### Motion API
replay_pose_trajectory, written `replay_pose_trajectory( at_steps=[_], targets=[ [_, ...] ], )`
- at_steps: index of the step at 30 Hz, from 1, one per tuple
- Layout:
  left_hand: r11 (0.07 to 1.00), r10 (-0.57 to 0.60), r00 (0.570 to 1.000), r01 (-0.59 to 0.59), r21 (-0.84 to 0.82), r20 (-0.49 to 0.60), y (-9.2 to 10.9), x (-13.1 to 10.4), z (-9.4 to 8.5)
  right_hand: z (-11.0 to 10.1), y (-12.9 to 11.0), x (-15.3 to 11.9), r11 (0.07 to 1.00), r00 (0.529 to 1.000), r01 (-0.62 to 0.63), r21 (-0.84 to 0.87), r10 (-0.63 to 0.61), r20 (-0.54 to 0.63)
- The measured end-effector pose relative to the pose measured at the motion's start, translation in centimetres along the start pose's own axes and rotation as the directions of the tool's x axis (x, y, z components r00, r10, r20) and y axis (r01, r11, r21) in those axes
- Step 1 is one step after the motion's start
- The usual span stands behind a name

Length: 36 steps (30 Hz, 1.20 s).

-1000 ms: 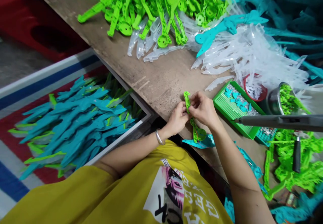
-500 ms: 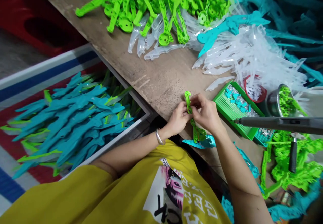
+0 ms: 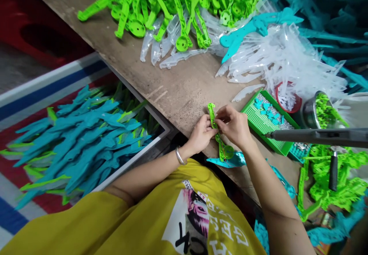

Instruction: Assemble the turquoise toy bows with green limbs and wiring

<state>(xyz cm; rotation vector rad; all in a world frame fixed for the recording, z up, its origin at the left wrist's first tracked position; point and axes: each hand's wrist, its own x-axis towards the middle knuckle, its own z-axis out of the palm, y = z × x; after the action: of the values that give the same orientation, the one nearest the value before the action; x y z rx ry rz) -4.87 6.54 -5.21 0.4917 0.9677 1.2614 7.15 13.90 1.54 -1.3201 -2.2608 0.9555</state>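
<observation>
My left hand (image 3: 201, 135) grips a long bright green plastic part (image 3: 222, 147) by its narrow stem, near the table's edge. The part has a small hooked top end and a round cup at its lower end. Close against the stem, my right hand (image 3: 233, 126) pinches with thumb and forefinger; whatever is between those fingertips is too small to make out. Beneath the round cup lies a blue plastic shell (image 3: 230, 160). Thin wires seem to run over the green part's lower end.
Green parts (image 3: 138, 27) and clear blade-shaped pieces (image 3: 258, 61) are heaped at the back. On the right are a green basket (image 3: 253, 121), a red basket (image 3: 297, 103), a metal bowl (image 3: 317, 111) and a dark rod-like tool (image 3: 316, 135). A box (image 3: 165, 130) of blue-and-green assemblies stands left.
The view has shifted slightly. My right hand's fingers have moved a little at the stem, while my left hand keeps its hold on the green part.
</observation>
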Motion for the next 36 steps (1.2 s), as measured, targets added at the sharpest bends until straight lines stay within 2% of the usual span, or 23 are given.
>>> replay_pose_trajectory(
  at_steps=[4, 7, 11, 14, 16, 18, 20, 22, 24, 28, 32, 36],
  targets=[
    [1.000, 0.009, 1.000, -0.009, -0.005, -0.004, 0.0, 0.0, 0.0, 0.6, 0.2, -0.6, 0.999, 1.000, 0.027, -0.040, -0.027, 0.001],
    [0.999, 0.032, 0.999, -0.032, 0.014, -0.015, -0.1, -0.1, -0.1, 0.9, 0.0, -1.6, 0.984, 0.997, 0.071, -0.166, -0.068, 0.026],
    [0.997, 0.047, 0.998, -0.045, 0.062, -0.029, -0.2, -0.3, -0.2, 1.5, -1.1, -3.3, 0.898, 0.986, 0.140, -0.417, -0.087, 0.142],
    [0.990, 0.087, 0.995, -0.081, 0.117, -0.047, -0.1, -0.4, -0.2, 2.2, -2.1, -3.9, 0.831, 0.976, 0.188, -0.524, -0.100, 0.192],
    [0.987, 0.102, 0.993, -0.094, 0.129, -0.054, 0.1, -0.4, -0.1, 2.2, -2.1, -3.7, 0.833, 0.976, 0.179, -0.524, -0.083, 0.202],
    [0.993, 0.064, 0.996, -0.058, 0.100, -0.055, 0.2, -0.4, 0.0, 1.6, -1.5, -3.4, 0.899, 0.979, 0.137, -0.416, -0.058, 0.197],
    [0.998, -0.003, 0.999, 0.006, 0.066, -0.049, 0.3, -0.4, 0.1, 0.4, -0.7, -3.3, 0.979, 0.988, 0.076, -0.192, -0.048, 0.146],
    [0.996, -0.058, 0.998, 0.060, 0.064, -0.033, 0.5, -0.4, 0.2, -0.9, 0.0, -3.8, 1.000, 0.999, 0.012, 0.016, -0.012, 0.033],
    [0.993, -0.084, 0.996, 0.086, 0.081, -0.027, 0.7, -0.5, 0.3, -1.9, 0.2, -5.0, 0.996, 0.996, -0.050, 0.067, 0.055, -0.065],
    [0.992, -0.109, 0.994, 0.109, 0.070, -0.008, 1.0, -0.8, 0.2, -1.3, -1.0, -8.8, 0.981, 0.991, -0.103, -0.162, 0.088, -0.097],
    [0.990, -0.136, 0.990, 0.134, 0.049, 0.038, 0.9, -1.5, 0.2, 1.0, -2.2, -11.8, 0.876, 0.982, -0.122, -0.467, 0.039, -0.184],
    [0.990, -0.116, 0.991, 0.110, 0.091, 0.061, 0.3, -1.9, 0.3, 2.8, -2.3, -12.8, 0.826, 0.970, -0.135, -0.548, -0.003, -0.245]
  ],
)
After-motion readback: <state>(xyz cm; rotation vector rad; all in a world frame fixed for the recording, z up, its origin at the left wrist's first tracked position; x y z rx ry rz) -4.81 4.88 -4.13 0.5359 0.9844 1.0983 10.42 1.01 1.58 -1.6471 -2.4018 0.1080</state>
